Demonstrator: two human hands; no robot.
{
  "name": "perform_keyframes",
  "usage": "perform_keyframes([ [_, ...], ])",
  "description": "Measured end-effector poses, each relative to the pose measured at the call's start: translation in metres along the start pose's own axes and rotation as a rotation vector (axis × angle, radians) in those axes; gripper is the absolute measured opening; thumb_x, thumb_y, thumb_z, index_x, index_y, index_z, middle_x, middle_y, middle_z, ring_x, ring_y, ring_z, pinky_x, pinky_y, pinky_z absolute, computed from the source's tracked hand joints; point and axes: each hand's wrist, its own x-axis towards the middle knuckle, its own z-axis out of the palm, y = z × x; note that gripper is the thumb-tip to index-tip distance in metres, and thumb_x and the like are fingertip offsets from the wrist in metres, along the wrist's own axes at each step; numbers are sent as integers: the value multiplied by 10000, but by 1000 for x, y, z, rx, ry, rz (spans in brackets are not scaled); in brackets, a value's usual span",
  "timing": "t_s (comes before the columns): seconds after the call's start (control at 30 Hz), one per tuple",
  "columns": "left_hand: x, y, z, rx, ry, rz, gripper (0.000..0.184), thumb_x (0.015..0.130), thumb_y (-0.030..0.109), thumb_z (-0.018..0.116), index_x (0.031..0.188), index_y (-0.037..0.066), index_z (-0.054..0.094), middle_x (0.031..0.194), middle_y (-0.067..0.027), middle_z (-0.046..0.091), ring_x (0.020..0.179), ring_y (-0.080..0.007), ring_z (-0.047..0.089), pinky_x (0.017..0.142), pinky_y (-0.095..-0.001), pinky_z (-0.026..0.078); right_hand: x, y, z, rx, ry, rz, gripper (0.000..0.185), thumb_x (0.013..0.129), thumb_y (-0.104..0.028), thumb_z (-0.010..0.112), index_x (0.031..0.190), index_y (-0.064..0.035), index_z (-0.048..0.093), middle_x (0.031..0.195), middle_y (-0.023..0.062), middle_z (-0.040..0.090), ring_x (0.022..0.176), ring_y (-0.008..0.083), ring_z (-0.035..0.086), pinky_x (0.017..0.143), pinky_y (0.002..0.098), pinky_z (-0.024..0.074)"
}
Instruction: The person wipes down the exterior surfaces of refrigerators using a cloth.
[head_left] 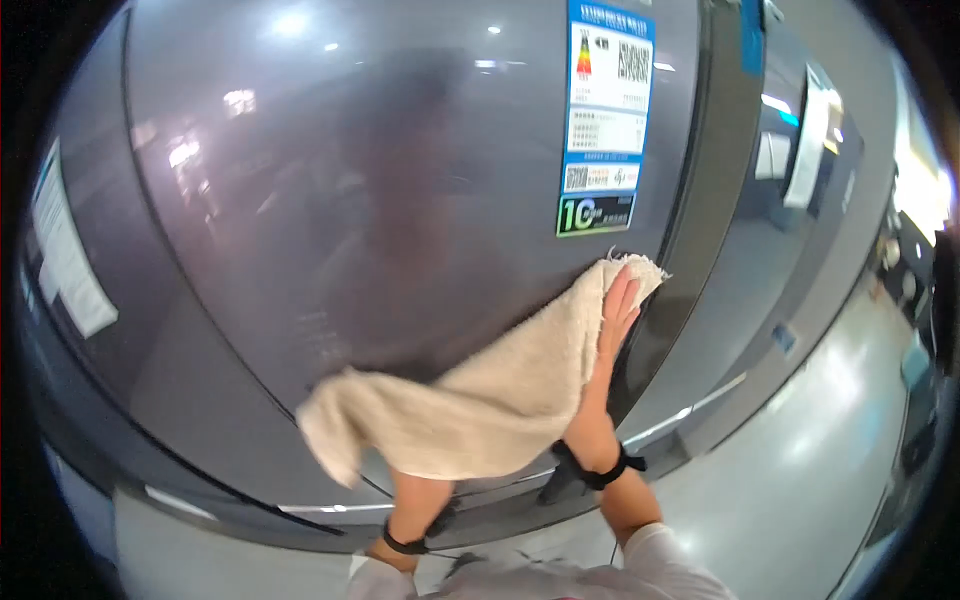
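Observation:
A beige cloth [500, 400] hangs between my two arms, in front of a glossy dark grey door panel [400, 200]. My right hand [618, 310] presses the cloth's upper right corner against the panel near its right edge, with fingers stretched out and close together. Just above that hand is a blue and white label [605, 120] stuck on the panel. The left side of the cloth covers my left hand; only the left forearm [415, 505] with a black wrist band shows below it, so those fingers are hidden.
Another dark appliance [760, 240] with papers on it stands to the right. At the far left a white paper sheet [72, 250] is on a dark surface. A shiny grey floor [800, 450] lies at the lower right.

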Motion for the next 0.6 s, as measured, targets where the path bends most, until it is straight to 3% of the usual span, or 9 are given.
perform_keyframes([
  [0.07,4,18,5,30,39,-51,721,836,366,706,1414,6,468,1396,-221,513,1329,-426,422,1143,-529,264,7,-9,-9,172,-25,-54,932,712,-188,681,1492,113,270,1623,305,49,1501,491,-34,1164,627,-81],
  [0.13,10,37,16,52,86,-77,723,834,369,706,1414,8,469,1396,-220,513,1329,-427,421,1144,-529,262,-19,4,-8,-50,-200,-167,713,589,-139,654,1209,194,541,1577,393,65,1450,609,9,1115,736,21],
  [0.2,11,55,24,76,119,-100,725,833,372,706,1414,9,469,1396,-219,514,1329,-428,420,1145,-530,260,-62,33,-14,-44,-258,-139,669,676,-203,707,1243,117,558,1564,395,115,1440,613,84,1090,766,85],
  [0.27,12,73,31,80,148,-111,727,831,375,706,1414,11,470,1395,-219,514,1329,-429,419,1145,-530,257,-110,82,-10,-139,-292,-43,732,868,-121,549,1516,63,262,1589,344,108,1456,556,99,1179,634,101],
  [0.33,22,84,29,63,206,-80,729,830,378,706,1415,12,471,1395,-218,514,1329,-431,418,1146,-530,255,-99,98,-23,-8,-343,154,553,976,-189,507,1458,48,376,1614,308,80,1491,502,70,1174,656,82],
  [0.4,58,95,8,-9,-12,-280,753,838,413,693,1435,22,452,1426,-209,497,1358,-411,406,1143,-517,277,-59,96,-40,-133,-345,16,636,930,20,386,1523,95,168,1644,206,88,1515,413,40,1225,558,44],
  [0.43,72,98,-1,302,114,-82,797,834,475,680,1453,34,440,1457,-202,477,1403,-401,366,1160,-544,243,-32,88,-43,-171,-244,-32,625,937,26,351,1526,92,152,1649,203,52,1516,416,-7,1229,543,50],
  [0.5,124,99,-32,396,155,-76,934,807,637,635,1522,103,361,1574,-199,323,1478,-426,221,1139,-722,59,21,77,-49,-241,-110,-143,556,989,-50,375,1505,86,220,1647,217,20,1512,434,-13,1219,579,77],
  [0.6,224,117,-116,469,470,249,943,786,592,696,1507,76,373,1530,-220,365,1435,-437,289,1150,-700,108,114,40,-69,-321,65,-386,549,955,-268,561,1403,30,453,1629,281,9,1475,550,11,1146,699,98],
])
